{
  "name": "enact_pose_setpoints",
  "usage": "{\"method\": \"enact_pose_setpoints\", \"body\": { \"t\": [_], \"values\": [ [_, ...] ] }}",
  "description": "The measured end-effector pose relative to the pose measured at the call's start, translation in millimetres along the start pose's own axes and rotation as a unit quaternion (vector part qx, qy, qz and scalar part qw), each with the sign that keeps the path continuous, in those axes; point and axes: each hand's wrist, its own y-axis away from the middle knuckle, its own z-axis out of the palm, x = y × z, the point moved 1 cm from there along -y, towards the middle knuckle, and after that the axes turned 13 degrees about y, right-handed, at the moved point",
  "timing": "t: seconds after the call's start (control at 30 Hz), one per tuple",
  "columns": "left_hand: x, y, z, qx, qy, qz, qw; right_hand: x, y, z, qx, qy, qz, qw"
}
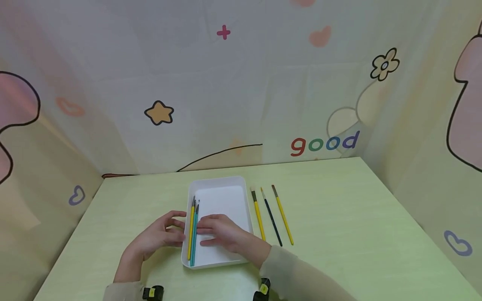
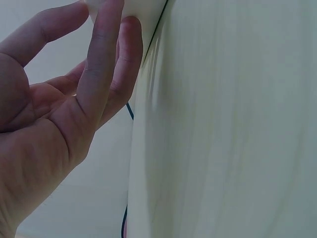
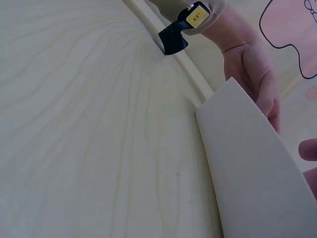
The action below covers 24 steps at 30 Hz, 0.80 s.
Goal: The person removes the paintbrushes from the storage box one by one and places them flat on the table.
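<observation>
A white rectangular tray lies on the table with slim paintbrushes along its left wall, one yellow-handled paintbrush beside teal-handled paintbrushes. Their dark tips point toward the far side. My left hand is at the tray's outer left side, loosely bent fingers right at the wall; the left wrist view shows its fingertips by the white edge. Inside the tray, my right hand reaches in from the right, fingers extended leftward and tips beside the teal handles. Just its fingertips enter the right wrist view.
Right of the tray lie a yellow brush with a pale, wide head, a dark-handled brush and a yellow brush with a brown head. The pale green table meets a printed curtain at its back and sides.
</observation>
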Motion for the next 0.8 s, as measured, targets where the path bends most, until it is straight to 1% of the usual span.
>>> {"method": "enact_pose_setpoints", "body": {
  "t": [0.2,0.4,0.53,0.67,0.8],
  "values": [
    [0.8,1.7,-1.1,-0.002,0.006,-0.002,1.0,-0.2,-3.6,1.2,-0.005,0.004,-0.003,1.0],
    [1.6,2.0,-0.3,-0.003,0.008,0.001,1.0,-7.3,-4.4,3.0,0.004,0.017,0.007,1.0],
    [1.7,2.0,0.6,-0.005,0.008,0.002,1.0,-11.1,-2.8,9.9,0.015,0.043,0.012,0.999],
    [2.7,1.5,0.7,-0.006,0.008,0.001,0.9999,-10.2,-2.7,16.8,0.028,0.065,0.007,0.997],
    [3.0,1.4,0.3,-0.004,0.005,0.001,1.0,-6.4,-4.6,16.9,0.033,0.053,-0.008,0.998]
  ]
}}
